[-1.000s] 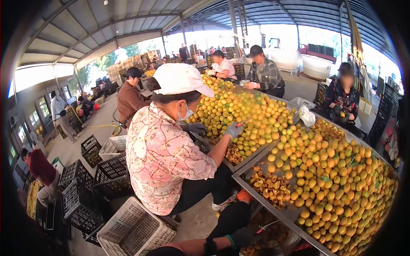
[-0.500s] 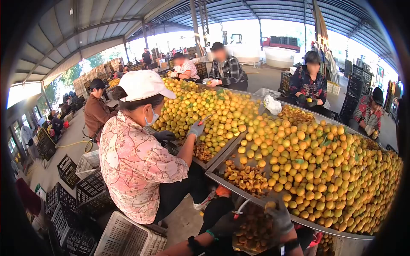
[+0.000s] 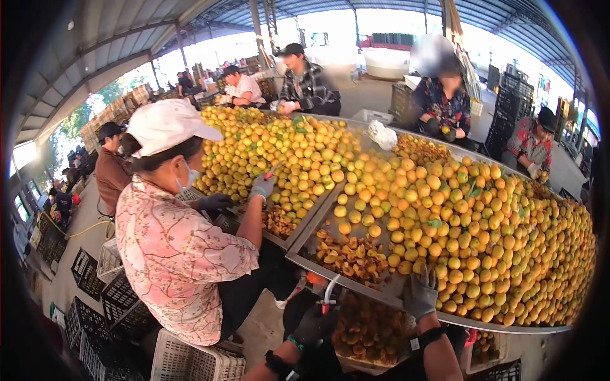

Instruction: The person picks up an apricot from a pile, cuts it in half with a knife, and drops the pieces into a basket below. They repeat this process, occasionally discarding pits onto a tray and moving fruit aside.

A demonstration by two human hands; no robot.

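My left hand (image 3: 316, 325), in a dark glove, is closed round a red-handled tool (image 3: 328, 297) with a pale curved blade pointing up. My right hand (image 3: 420, 294), in a grey glove, reaches over the table's metal rim with its fingers apart, at the edge of a large heap of round yellow-orange fruits (image 3: 470, 247); no fruit shows in it. Left of it lies a pile of cut fruit pieces (image 3: 352, 259) on the metal table (image 3: 305, 249). Between my arms, below the rim, a crate holds dark orange fruit pieces (image 3: 368, 327).
At my left a person in a pink patterned shirt (image 3: 184, 254) works with a red-handled blade. Several people sit round the table's far sides. A pale plastic crate (image 3: 194, 359) and black crates (image 3: 121, 298) stand on the floor. A white bag (image 3: 382, 135) lies on the far rim.
My right hand has moved up from over the crate to the heap, and the fruit it held is gone from it. My left hand has shifted left with the tool. The view has turned right.
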